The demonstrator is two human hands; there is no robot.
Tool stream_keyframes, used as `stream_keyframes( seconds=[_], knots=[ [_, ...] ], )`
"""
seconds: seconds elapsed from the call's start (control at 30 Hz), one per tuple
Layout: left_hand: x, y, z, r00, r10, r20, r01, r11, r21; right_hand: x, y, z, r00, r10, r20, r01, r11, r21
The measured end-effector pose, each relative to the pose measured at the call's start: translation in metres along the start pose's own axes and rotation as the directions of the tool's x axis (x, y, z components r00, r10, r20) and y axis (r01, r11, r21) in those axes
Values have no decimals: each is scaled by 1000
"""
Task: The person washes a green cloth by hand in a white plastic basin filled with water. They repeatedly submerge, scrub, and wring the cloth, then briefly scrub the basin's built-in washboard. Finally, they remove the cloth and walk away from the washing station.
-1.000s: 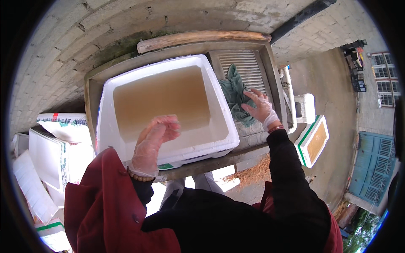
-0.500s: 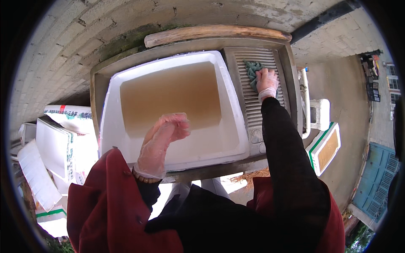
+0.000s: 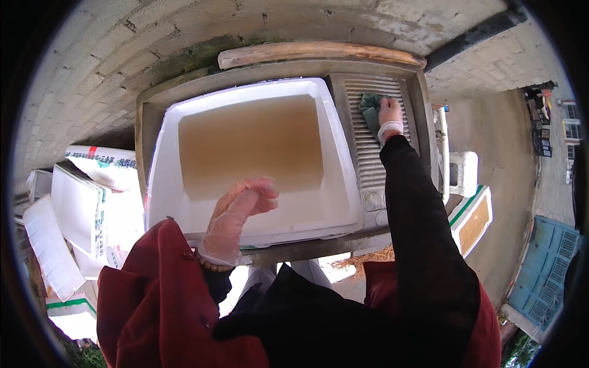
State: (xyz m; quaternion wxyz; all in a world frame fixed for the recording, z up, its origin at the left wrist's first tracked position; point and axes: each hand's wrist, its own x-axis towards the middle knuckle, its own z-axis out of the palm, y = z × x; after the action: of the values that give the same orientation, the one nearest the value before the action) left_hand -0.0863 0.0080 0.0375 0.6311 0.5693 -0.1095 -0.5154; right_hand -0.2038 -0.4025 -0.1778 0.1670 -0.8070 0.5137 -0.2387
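In the head view, a grey block wall (image 3: 178,37) bends across the top of the frame, behind a concrete washing trough (image 3: 294,67). At upper right of centre, a green cloth (image 3: 370,111) lies bunched on the trough's ridged washboard (image 3: 368,162). Our right hand (image 3: 391,111), in a clear glove, is closed on the cloth's right side. Our left hand (image 3: 245,199), also gloved, is loosely curled over the white foam box (image 3: 343,193) at centre, with nothing visible in it.

To handle the cloth well, we would judge it best to keep a firm, bunched hold, press evenly and work across the ridges, sparing our knuckles and the thin glove.

Brown, cloudy water (image 3: 251,144) covers the box's floor. A wooden log (image 3: 322,54) rests along the trough's back edge. White foam pieces (image 3: 73,211) crowd the left; a blue gate (image 3: 545,273) stands at lower right.
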Motion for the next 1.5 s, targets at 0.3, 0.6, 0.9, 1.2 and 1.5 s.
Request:
stream_keyframes(
  seconds=[0.3, 0.6, 0.9, 1.2, 1.5],
  knots=[
    [-12, 21, 7, 994, 97, 42, -99, 995, 30, -27, 119, -91, 945, 328, -5, -327, 943, 64],
    [-10, 0, 3, 999, -18, 32, 17, 999, 33, -133, -9, -52, 965, -142, 220, 209, 924, -320],
    [8, 7, 2, 998, 26, -62, -25, 1000, 11, -68, -11, -18, 921, -332, 205, 388, 831, -398],
    [11, -2, 11, 999, 21, 33, -20, 1000, -8, -148, -10, -52, 913, -272, 305, 373, 859, -351],
    [2, -8, 9, 998, -26, -60, 27, 1000, 10, -22, -7, -10, 991, 116, 65, -97, 965, -243]
  ],
)
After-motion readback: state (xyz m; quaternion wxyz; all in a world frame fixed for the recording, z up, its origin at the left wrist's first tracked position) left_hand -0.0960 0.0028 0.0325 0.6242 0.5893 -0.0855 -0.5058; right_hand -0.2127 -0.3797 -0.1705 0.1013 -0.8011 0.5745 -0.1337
